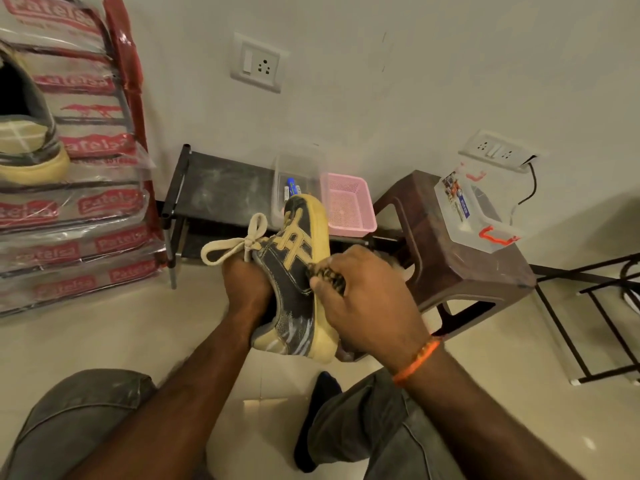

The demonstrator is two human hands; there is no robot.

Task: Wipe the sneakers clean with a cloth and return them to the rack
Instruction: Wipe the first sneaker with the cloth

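Observation:
A black sneaker [294,271] with tan stripes, a tan sole and cream laces is held up in front of me, toe pointing away. My left hand [246,285] grips it from the laces side. My right hand [367,303] holds a small dark bunched cloth [329,273] and presses it against the sneaker's side near the sole. Behind the sneaker stands the low black shoe rack [211,188] against the wall. A second sneaker [31,140] of the same colours sits at the far left on stacked packages.
On the rack stand a clear plastic container [294,181] and a pink basket [349,206]. A brown plastic stool [460,268] with a clear box [474,209] is at the right, a black metal frame [595,317] beyond it. Red-printed packages [76,216] are stacked at the left.

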